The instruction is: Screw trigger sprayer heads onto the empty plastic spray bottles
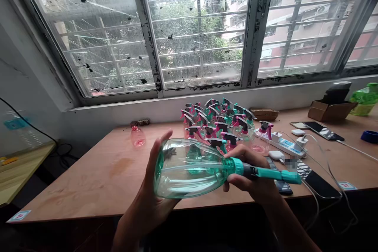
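Above the table's (97, 173) near edge, the green bottle (189, 179) is pointing its nozzle (291, 177) rightward, long axis crosswise; left hand (149, 195) is cupping its base, right hand (261, 191) pinching its collar (237, 166).

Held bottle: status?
Left hand cups base; right hand on collar. Bottle sideways, spray head on. Other sprayers clustered beyond.

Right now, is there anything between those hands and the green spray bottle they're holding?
Nothing visible is in the way: the left hand cups the base of the green spray bottle directly, and the right hand holds it around the neck. The grouped spray bottles stand beyond, on the table, not in between.
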